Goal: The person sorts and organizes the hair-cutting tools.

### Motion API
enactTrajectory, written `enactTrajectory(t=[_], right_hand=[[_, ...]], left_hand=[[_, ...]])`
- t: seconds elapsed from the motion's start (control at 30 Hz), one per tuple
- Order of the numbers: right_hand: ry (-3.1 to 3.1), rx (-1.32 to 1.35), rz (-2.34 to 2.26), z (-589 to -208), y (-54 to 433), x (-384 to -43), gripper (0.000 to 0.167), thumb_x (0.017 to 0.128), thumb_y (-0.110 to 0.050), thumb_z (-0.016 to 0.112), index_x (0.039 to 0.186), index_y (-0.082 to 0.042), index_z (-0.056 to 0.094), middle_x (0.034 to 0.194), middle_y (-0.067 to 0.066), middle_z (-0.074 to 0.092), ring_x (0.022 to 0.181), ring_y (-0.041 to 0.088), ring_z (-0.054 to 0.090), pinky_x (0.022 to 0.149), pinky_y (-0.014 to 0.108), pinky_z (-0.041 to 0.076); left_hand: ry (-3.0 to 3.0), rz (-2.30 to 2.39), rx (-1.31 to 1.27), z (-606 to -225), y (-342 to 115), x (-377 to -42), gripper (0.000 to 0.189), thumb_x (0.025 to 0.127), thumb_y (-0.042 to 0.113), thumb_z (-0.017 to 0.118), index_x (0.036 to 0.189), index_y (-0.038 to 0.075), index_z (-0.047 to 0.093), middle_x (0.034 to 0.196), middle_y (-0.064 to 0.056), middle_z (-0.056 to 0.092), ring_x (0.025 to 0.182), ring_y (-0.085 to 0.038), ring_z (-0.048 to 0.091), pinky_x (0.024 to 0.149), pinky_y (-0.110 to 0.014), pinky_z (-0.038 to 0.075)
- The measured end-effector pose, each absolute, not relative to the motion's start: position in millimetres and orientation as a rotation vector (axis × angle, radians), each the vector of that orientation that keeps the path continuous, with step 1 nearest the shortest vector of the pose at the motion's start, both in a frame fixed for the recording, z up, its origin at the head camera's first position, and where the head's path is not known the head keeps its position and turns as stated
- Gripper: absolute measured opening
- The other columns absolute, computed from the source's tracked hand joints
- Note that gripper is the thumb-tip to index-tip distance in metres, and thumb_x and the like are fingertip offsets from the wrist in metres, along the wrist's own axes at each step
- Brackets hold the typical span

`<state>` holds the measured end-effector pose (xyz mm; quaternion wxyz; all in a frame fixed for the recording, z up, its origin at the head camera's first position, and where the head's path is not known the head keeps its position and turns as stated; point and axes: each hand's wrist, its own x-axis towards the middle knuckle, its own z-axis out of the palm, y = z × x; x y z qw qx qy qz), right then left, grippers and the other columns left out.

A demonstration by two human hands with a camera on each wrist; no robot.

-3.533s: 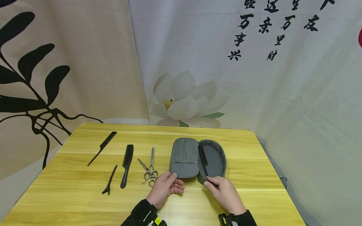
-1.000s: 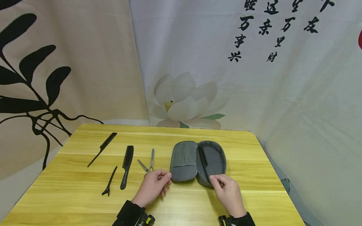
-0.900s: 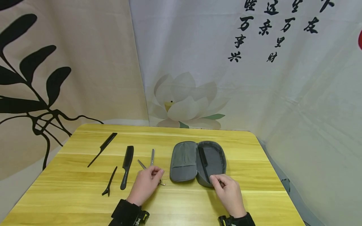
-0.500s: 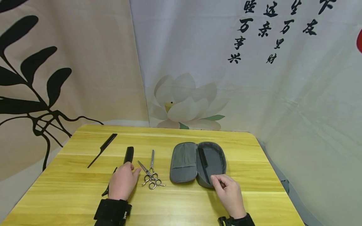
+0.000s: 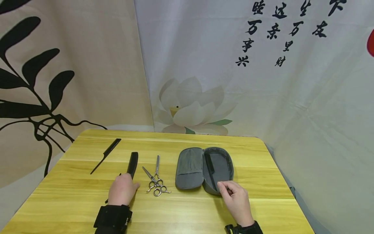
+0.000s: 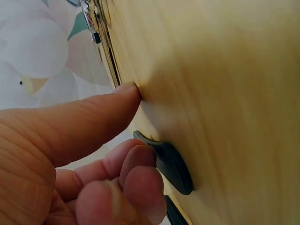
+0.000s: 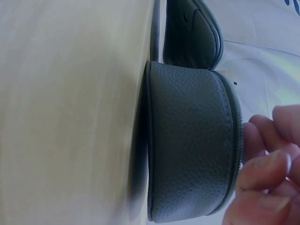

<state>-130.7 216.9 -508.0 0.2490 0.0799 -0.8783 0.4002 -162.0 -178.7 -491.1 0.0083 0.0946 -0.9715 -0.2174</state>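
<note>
Over the handle of the wide black comb point(image 5: 132, 162) hovers my left hand point(image 5: 122, 190), hiding the handle's lower part in the head view. In the left wrist view its thumb point(image 6: 108, 110) stands apart from the bent fingers, close to a dark handle end point(image 6: 176, 168). A black hair clip lies mostly hidden under that hand. My right hand point(image 5: 235, 198) pinches the near rim of an unzipped grey case point(image 5: 190, 178); the right wrist view shows fingertips at its zip edge point(image 7: 236, 140). A thin black comb point(image 5: 209, 162) lies inside the case's right half.
A black tail comb point(image 5: 109, 149) lies at the table's far left. Two pairs of silver scissors point(image 5: 157, 185) lie crossed between the left hand and the case. Behind the wooden table point(image 5: 254, 182) hangs a printed cloth point(image 5: 257, 97).
My left hand has left the case's left flap and moved left past the scissors to the wide comb's handle, sliding slightly nearer. The right hand has stayed at the case's rim.
</note>
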Motion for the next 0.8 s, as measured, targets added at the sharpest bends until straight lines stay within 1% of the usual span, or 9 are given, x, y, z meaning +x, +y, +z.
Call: enactTrajectory(t=[0.07,0.2,0.3,0.4,0.53,0.63,0.8], right_hand=[[-2.390,0.223,1.089,-508.1,217.0,-130.6,0.006,0.096,-0.014,0.082,0.091,-0.013,0.084,0.073,-0.016,0.062,0.057,-0.002,0.044,0.051,0.016,0.038],[-2.380,0.243,1.084,-508.6,217.2,-130.6,0.007,0.096,-0.014,0.081,0.089,-0.013,0.083,0.072,-0.016,0.061,0.058,-0.003,0.044,0.052,0.016,0.038],[-2.379,0.251,1.093,-509.2,217.6,-130.6,0.007,0.096,-0.013,0.082,0.089,-0.013,0.083,0.073,-0.016,0.061,0.058,-0.003,0.045,0.052,0.016,0.039],[-2.384,0.254,1.102,-509.7,218.3,-130.4,0.006,0.095,-0.013,0.082,0.089,-0.013,0.083,0.074,-0.016,0.062,0.058,-0.002,0.046,0.052,0.015,0.040],[-2.397,0.269,1.118,-510.3,218.6,-130.1,0.004,0.095,-0.013,0.082,0.092,-0.015,0.084,0.076,-0.017,0.063,0.058,-0.002,0.045,0.052,0.016,0.039],[-2.398,0.280,1.127,-510.8,218.7,-130.1,0.004,0.096,-0.014,0.081,0.093,-0.015,0.084,0.077,-0.017,0.064,0.058,-0.002,0.045,0.052,0.015,0.039],[-2.391,0.291,1.117,-511.1,218.6,-130.6,0.005,0.096,-0.015,0.081,0.092,-0.013,0.084,0.077,-0.017,0.065,0.060,-0.002,0.047,0.053,0.014,0.040]], left_hand=[[-3.044,-0.682,0.297,-490.8,-178.1,-162.8,0.038,0.088,0.019,0.087,0.095,-0.015,0.071,0.081,-0.022,0.070,0.070,-0.032,0.068,0.061,-0.049,0.059],[-3.024,-0.690,0.338,-493.0,-179.6,-163.5,0.050,0.087,0.020,0.088,0.106,-0.020,0.066,0.095,-0.033,0.069,0.078,-0.042,0.072,0.067,-0.055,0.062],[-3.011,-0.680,0.356,-493.2,-180.9,-163.2,0.054,0.085,0.022,0.090,0.107,-0.022,0.065,0.100,-0.037,0.067,0.081,-0.044,0.073,0.070,-0.057,0.063],[-3.024,-0.689,0.351,-491.4,-181.3,-162.9,0.043,0.086,0.021,0.089,0.095,-0.017,0.070,0.090,-0.029,0.068,0.074,-0.036,0.069,0.065,-0.054,0.062],[-3.047,-0.693,0.333,-489.6,-180.9,-161.3,0.033,0.088,0.017,0.087,0.083,-0.011,0.071,0.075,-0.016,0.065,0.065,-0.028,0.062,0.056,-0.045,0.056],[-3.066,-0.670,0.305,-488.8,-179.3,-161.3,0.030,0.090,0.015,0.085,0.082,-0.009,0.071,0.071,-0.012,0.063,0.062,-0.026,0.060,0.055,-0.042,0.053],[-3.081,-0.685,0.294,-488.6,-177.3,-162.6,0.025,0.092,0.013,0.082,0.082,-0.008,0.071,0.071,-0.012,0.064,0.062,-0.025,0.060,0.054,-0.039,0.052]])
